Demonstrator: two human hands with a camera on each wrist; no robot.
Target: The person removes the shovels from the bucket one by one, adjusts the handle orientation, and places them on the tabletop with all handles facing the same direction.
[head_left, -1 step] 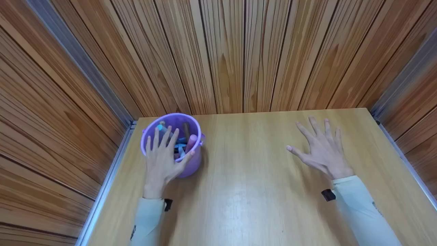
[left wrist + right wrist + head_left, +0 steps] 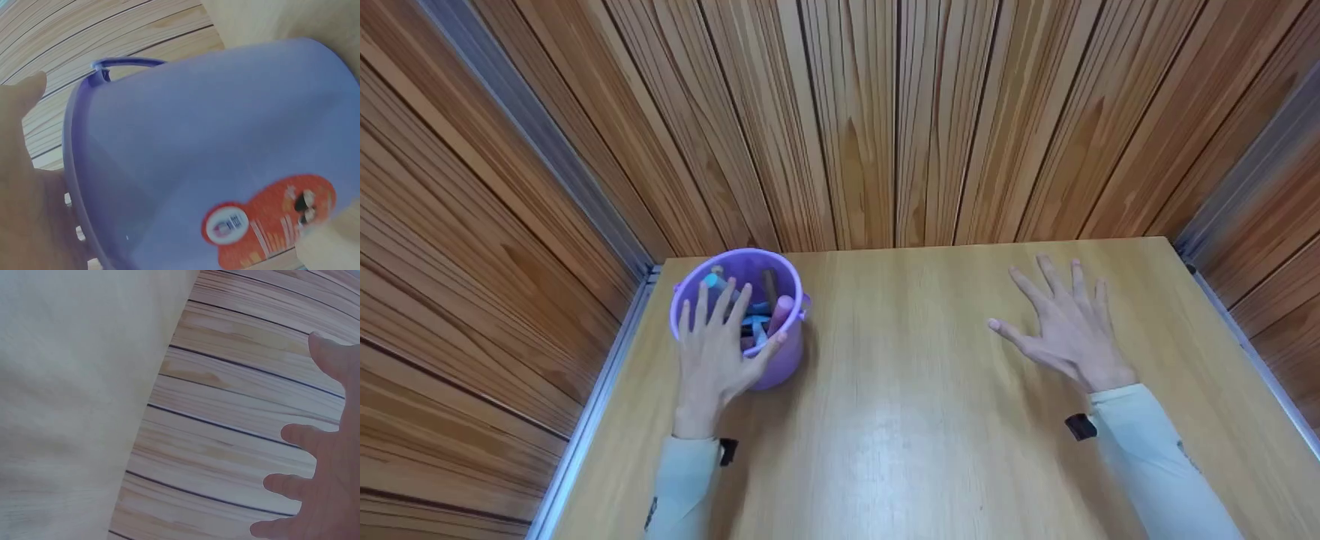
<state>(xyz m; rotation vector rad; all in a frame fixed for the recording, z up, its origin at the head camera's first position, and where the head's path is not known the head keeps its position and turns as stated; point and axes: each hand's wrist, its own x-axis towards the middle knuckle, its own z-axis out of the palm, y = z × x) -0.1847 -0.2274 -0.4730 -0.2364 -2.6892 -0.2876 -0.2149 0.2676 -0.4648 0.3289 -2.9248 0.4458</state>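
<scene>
Wood-plank walls (image 2: 851, 127) stand beyond both hands, pale wood table (image 2: 900, 375) below them, and it's the L hand (image 2: 716, 356) first: fingers straight & fanned, gripping nothing, reaching over the near side of a purple bucket (image 2: 782, 366). Touching the rim or just above? Can't tell. Fingers cover some of the contents: pink rod-like obj. (image 2: 781, 310) right of the fingertips, brown stick (image 2: 769, 283) farther off, turquoise bit (image 2: 712, 280) peeking past them; the rest is a bluish jumble, too small to ID. Over to the R hand (image 2: 1069, 334), well apart from the bucket, digits spread wide, nothing held; contact w/ the table unclear.

L wrist cam gives what the head cam misses: red label (image 2: 270, 208) on the bucket wall facing that wrist, print too blurry to read, plus a purple handle (image 2: 132, 61) near the thumb. Hand's cropped there, fingers partly behind the rim. R wrist cam: thumb + three fingers visible, palm cut off at the frame edge.
</scene>
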